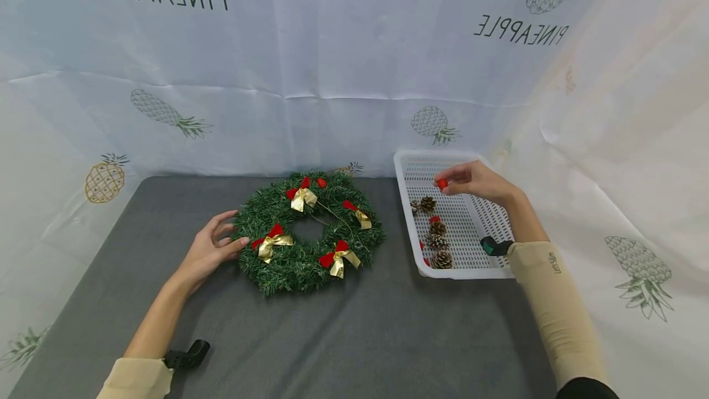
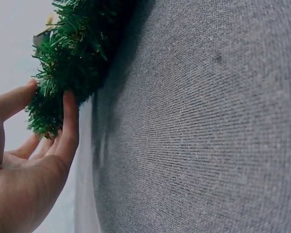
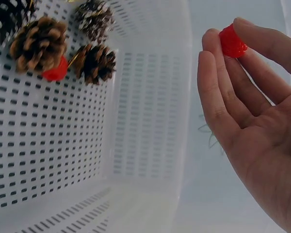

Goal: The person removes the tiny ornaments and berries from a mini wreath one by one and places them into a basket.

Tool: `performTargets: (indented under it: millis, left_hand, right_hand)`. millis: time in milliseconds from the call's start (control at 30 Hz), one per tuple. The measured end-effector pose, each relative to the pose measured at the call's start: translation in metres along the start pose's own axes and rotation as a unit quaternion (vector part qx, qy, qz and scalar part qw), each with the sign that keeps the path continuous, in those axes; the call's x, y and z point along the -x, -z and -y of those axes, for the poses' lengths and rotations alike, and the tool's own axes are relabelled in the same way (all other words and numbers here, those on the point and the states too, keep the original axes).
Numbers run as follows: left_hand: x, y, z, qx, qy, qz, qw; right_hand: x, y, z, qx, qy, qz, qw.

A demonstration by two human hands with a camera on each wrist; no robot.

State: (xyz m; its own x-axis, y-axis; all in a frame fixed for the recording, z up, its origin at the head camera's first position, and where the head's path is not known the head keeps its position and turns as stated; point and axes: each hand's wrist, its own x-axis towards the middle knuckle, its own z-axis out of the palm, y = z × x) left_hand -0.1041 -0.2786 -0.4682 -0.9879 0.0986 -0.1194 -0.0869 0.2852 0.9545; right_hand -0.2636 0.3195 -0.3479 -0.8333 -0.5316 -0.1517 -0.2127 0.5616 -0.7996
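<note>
A green wreath (image 1: 301, 277) lies on the grey table, dressed with several red-and-gold bows (image 1: 274, 242) and one red berry (image 1: 322, 183) at its top. My left hand (image 1: 207, 252) holds the wreath's left edge; in the left wrist view, thumb and fingers lie on either side of the green sprigs (image 2: 48, 111). Between the thumb and fingertips of my right hand (image 1: 480, 182) is a small bumpy red berry (image 3: 232, 41), pinched above the far part of a white basket (image 1: 411, 226). Pine cones (image 1: 442, 259) and some red pieces sit along the basket's left side.
A grey cloth (image 1: 354, 337) covers the table. Behind and beside it hang pale curtains (image 1: 332, 48) printed with pineapples. The basket's raised rim (image 1: 465, 274) stands to the right of the wreath, with a gap between them.
</note>
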Motion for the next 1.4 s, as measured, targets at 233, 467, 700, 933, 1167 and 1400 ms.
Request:
performTargets:
  millis: [233, 467, 700, 933, 1167, 1400]
  left_hand:
    - [0.0, 0.0, 0.0, -0.004, -0.001, 0.0, 1.0]
    - [0.0, 0.0, 0.001, -0.004, -0.004, 0.0, 1.0]
    - [0.001, 0.0, -0.002, -0.002, 0.0, 0.001, 1.0]
    - [0.002, 0.0, -0.002, -0.003, -0.003, 0.001, 1.0]
    - [0.001, 0.001, -0.003, -0.003, -0.003, 0.003, 1.0]
    - [0.002, 0.0, -0.003, -0.003, -0.002, 0.002, 1.0]
  right_hand:
    - [0.002, 0.002, -0.01, 0.005, -0.029, 0.016, 0.9995]
    - [-0.003, -0.003, -0.015, 0.045, -0.046, 0.037, 0.9972]
    - [-0.007, -0.008, -0.015, 0.067, -0.049, 0.063, 0.9945]
    - [-0.011, -0.011, -0.018, 0.078, -0.042, 0.076, 0.9931]
    - [-0.014, -0.016, -0.021, 0.076, -0.046, 0.093, 0.9918]
    - [-0.017, -0.024, -0.024, 0.098, -0.039, 0.098, 0.9896]
